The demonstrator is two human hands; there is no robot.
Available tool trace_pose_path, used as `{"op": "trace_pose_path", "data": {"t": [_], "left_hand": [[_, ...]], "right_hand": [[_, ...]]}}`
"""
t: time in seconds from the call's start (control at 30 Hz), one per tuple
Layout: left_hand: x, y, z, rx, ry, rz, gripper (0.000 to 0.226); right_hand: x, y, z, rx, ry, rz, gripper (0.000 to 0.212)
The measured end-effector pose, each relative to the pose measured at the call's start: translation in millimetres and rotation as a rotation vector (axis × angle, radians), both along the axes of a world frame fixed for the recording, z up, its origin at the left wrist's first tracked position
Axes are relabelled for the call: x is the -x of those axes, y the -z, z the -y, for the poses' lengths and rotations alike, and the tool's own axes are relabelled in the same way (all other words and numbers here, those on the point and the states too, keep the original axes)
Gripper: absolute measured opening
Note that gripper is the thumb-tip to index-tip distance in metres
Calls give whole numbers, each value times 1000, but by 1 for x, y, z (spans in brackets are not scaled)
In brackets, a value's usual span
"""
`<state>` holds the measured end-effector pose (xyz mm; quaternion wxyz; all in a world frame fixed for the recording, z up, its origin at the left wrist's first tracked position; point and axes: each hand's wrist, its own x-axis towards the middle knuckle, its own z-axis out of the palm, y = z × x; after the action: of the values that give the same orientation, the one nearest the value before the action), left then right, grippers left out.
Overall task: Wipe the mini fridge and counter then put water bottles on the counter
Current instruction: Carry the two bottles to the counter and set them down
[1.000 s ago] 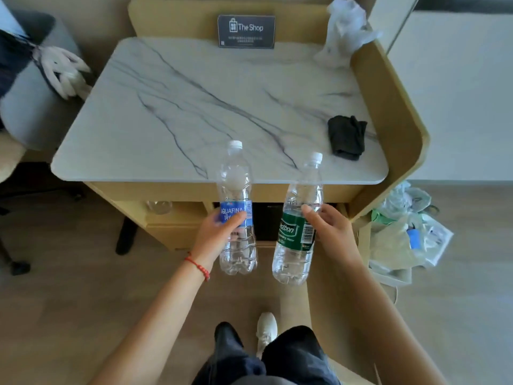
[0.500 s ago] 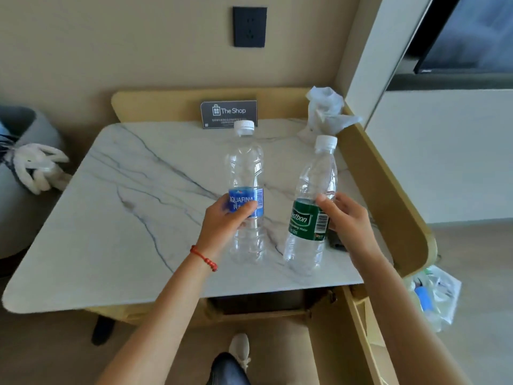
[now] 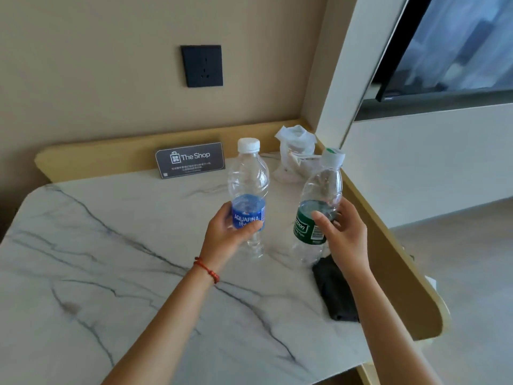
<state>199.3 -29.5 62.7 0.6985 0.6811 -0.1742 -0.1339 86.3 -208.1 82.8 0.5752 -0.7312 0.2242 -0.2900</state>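
Note:
My left hand grips a clear water bottle with a blue label around its middle, upright over the white marble counter. To its right, my right hand holds a second clear bottle with a green label, tilted slightly to the right. I cannot tell whether either bottle's base touches the counter. A dark cloth lies on the counter under my right forearm, partly hidden by it.
A dark sign reading "The Shop" leans on the wooden back rim. Crumpled white plastic sits in the back right corner. A raised wooden side panel bounds the counter's right edge. A black wall socket is above.
Both bottles rose from below the counter's front edge to above the marble top and moved toward the back. The view tilted upward; the cloth is now under my right forearm.

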Motion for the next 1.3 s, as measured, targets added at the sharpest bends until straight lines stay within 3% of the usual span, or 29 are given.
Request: {"op": "trace_pose_path", "data": {"t": [0.33,0.83,1.03,1.13,1.3], "left_hand": [[-32,34,57,2,25,4,44],[-40,68,76,-57,-8,58,54],[-34,69,74,-145,-60,46,57],[-35,74,70,-173,-70,33,64],[-45,77,77,-224,-66,19,55]], "right_hand": [[-24,27,40,-16,-5,-7,61],[-29,55,59,4,-93,43,60],[-25,70,59,32,-112,-28,83],[-27,81,60,14,-124,-108,76],[-45,87,67,15,-113,-171,64]]}}
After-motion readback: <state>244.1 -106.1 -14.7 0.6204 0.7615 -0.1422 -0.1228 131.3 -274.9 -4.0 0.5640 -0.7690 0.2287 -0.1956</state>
